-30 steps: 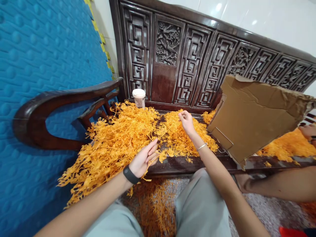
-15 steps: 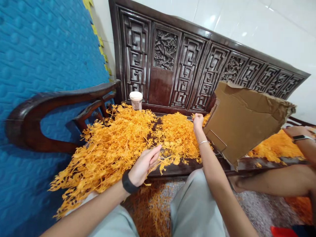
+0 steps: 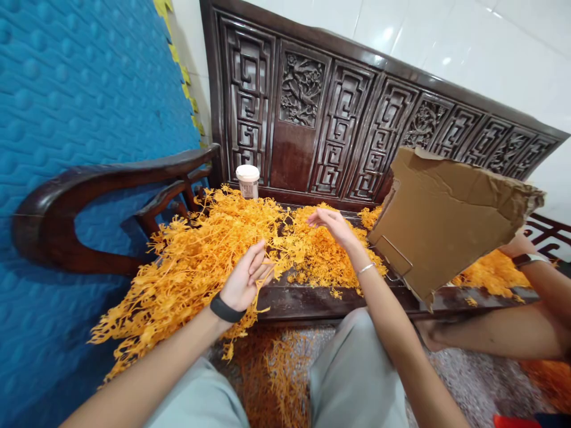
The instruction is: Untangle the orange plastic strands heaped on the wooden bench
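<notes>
My left hand (image 3: 248,274), with a black wristband, is closed on a thin orange branched plastic stem that shows around its fingers. It is at the right edge of a large heap of similar orange stems (image 3: 187,279). My right hand (image 3: 333,224) hovers over a second, smaller orange pile (image 3: 330,252) of small loose pieces. Its fingers stretch out to the left, and nothing shows in them. Between the two piles, a sprig of orange stems (image 3: 285,249) reaches toward my left hand. Both piles lie on a dark wooden bench (image 3: 303,304).
A white-lidded tub (image 3: 248,181) stands by the carved backrest (image 3: 294,148). To the right, a cardboard sheet (image 3: 455,220) leans upright on the bench, a wire piece at its lower left. Beyond it are another person's arm (image 3: 535,261) and leg. Orange scraps (image 3: 285,374) litter the floor.
My right hand has moved left from beside the cardboard, and its fist has opened. My left hand has shifted slightly left. The other person's hand has moved left behind the cardboard.
</notes>
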Demonstrator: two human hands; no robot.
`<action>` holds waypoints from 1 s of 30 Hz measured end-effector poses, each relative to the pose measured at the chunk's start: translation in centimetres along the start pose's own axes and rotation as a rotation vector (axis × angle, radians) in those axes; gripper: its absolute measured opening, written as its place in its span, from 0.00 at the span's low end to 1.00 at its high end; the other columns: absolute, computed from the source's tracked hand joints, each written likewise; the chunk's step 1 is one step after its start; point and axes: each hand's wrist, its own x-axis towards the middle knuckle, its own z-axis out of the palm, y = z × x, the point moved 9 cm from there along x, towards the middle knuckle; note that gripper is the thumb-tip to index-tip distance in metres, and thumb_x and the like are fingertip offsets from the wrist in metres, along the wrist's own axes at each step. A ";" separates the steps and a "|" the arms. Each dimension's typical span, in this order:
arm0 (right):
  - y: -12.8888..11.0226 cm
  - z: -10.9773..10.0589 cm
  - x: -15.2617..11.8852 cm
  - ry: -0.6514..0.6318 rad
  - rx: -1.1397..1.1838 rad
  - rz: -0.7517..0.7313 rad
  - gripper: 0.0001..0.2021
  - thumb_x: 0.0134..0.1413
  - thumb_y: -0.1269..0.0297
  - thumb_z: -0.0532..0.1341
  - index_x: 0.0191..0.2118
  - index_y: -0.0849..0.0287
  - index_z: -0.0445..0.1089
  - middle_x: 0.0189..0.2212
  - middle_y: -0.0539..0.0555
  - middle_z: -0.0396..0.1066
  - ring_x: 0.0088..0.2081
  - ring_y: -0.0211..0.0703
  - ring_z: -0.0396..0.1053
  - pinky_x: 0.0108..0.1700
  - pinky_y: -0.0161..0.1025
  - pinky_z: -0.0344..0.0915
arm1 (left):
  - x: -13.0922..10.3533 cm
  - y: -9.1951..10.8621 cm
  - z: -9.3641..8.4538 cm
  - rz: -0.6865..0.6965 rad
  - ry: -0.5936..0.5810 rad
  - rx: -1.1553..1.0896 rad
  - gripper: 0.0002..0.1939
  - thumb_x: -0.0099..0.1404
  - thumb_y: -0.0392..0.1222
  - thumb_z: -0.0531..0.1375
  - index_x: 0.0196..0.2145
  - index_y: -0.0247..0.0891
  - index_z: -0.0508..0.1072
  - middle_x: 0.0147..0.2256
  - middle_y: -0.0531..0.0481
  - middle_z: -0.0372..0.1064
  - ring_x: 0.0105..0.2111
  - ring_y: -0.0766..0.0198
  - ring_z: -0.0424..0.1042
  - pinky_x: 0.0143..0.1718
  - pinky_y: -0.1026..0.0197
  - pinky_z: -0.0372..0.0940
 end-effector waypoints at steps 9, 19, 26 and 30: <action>-5.7 7.2 -2.6 -0.334 -0.240 -0.216 0.16 0.44 0.59 0.63 0.41 0.54 0.69 0.43 0.52 0.67 0.45 0.39 0.63 0.47 0.40 0.60 | 0.8 -0.3 -1.0 -0.021 0.020 -0.063 0.27 0.63 0.45 0.48 0.08 0.37 0.48 0.05 0.59 0.38 0.08 0.74 0.40 0.12 0.69 0.47; -4.6 4.7 -1.0 -0.031 -0.017 -0.244 0.11 0.47 0.55 0.59 0.33 0.56 0.73 0.39 0.54 0.67 0.45 0.41 0.63 0.46 0.39 0.61 | 2.0 -1.6 -1.0 -0.059 -0.092 0.068 0.26 0.61 0.47 0.51 0.10 0.37 0.52 0.06 0.60 0.38 0.08 0.74 0.41 0.11 0.69 0.45; -3.4 2.1 -1.1 0.350 0.124 -0.152 0.10 0.43 0.57 0.61 0.28 0.57 0.74 0.37 0.53 0.69 0.43 0.42 0.64 0.43 0.38 0.61 | 2.3 -1.6 0.0 -0.011 -0.140 0.217 0.26 0.59 0.51 0.54 0.10 0.36 0.52 0.07 0.60 0.39 0.09 0.76 0.43 0.12 0.71 0.45; -1.6 1.4 -1.6 0.509 0.264 0.007 0.11 0.42 0.58 0.60 0.31 0.59 0.73 0.37 0.53 0.70 0.40 0.40 0.65 0.37 0.36 0.62 | 2.6 -2.2 1.1 -0.044 -0.178 0.165 0.25 0.59 0.50 0.54 0.11 0.36 0.53 0.07 0.60 0.39 0.09 0.76 0.43 0.11 0.71 0.43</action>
